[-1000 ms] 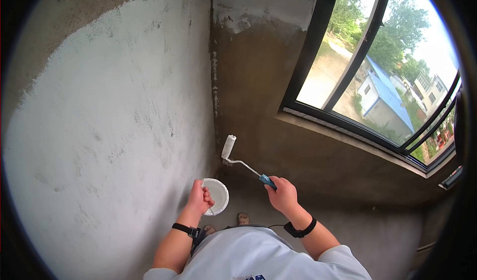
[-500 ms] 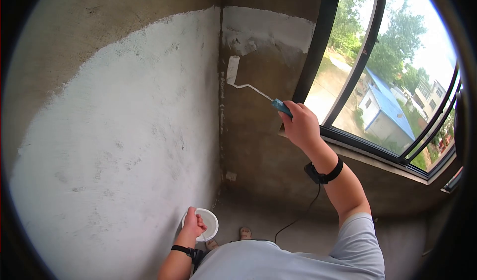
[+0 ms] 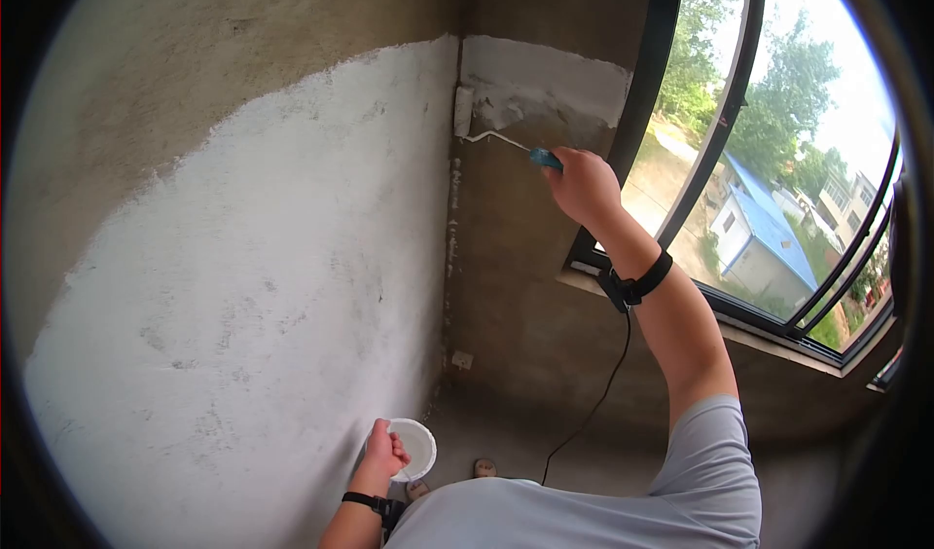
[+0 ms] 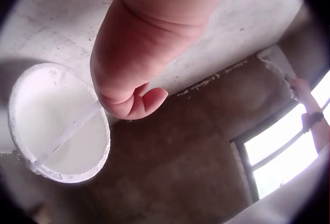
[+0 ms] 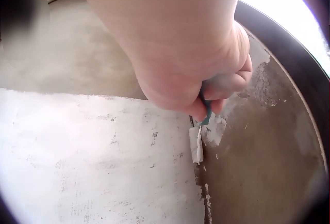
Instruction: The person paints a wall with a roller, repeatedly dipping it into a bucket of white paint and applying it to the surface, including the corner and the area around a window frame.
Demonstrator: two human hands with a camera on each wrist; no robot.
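Observation:
The right hand (image 3: 584,187) grips the blue handle (image 3: 546,159) of a paint roller, whose white sleeve (image 3: 464,111) lies at the wall corner, beside the white band on the window-side wall. In the right wrist view the fingers wrap the handle, and the roller sleeve (image 5: 196,145) points down along the corner. Low at the left, the left hand (image 3: 386,450) holds a white bucket (image 3: 428,461) by its handle. The left wrist view shows the bucket handle (image 4: 69,132) running to the curled fingers, with white paint (image 4: 49,110) inside the bucket.
The left wall (image 3: 263,286) is white below an uneven edge and bare brown above. A dark-framed window (image 3: 739,306) with a sill is at the right. A cable (image 3: 608,388) hangs from the right wrist. A small wall box (image 3: 462,360) sits low near the corner; feet show below.
The right hand has raised the roller from near the bucket up the window-side wall to the corner. The left hand and bucket appear lower in the head view, which has shifted.

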